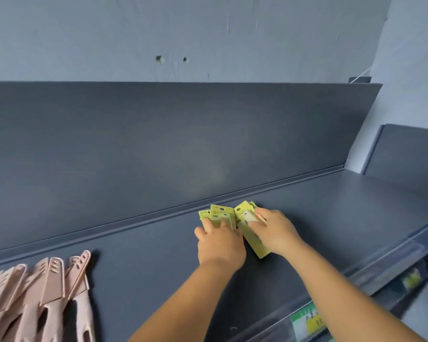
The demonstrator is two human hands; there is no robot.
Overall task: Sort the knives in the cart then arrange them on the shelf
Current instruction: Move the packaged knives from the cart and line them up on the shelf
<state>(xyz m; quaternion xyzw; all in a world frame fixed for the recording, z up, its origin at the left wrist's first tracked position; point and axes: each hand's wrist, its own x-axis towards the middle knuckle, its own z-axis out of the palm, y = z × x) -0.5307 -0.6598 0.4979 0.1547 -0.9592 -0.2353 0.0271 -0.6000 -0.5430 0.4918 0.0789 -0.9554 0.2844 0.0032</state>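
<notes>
Several knives in yellow-green card packs (219, 214) lie on the dark grey shelf (139, 262), near its back panel. My left hand (220, 245) rests on the left packs with fingers laid over them. My right hand (274, 230) presses on the right pack (257, 248), fingers spread over its clear blister. A row of pink sheathed knives (42, 292) lies at the shelf's near left, handles toward me. The cart is not in view.
The shelf's upright back panel (183, 134) rises behind the packs. A price-label strip (307, 319) runs along the shelf's front edge at lower right. A second shelf section (405, 154) adjoins at the right. A pale wall stands above.
</notes>
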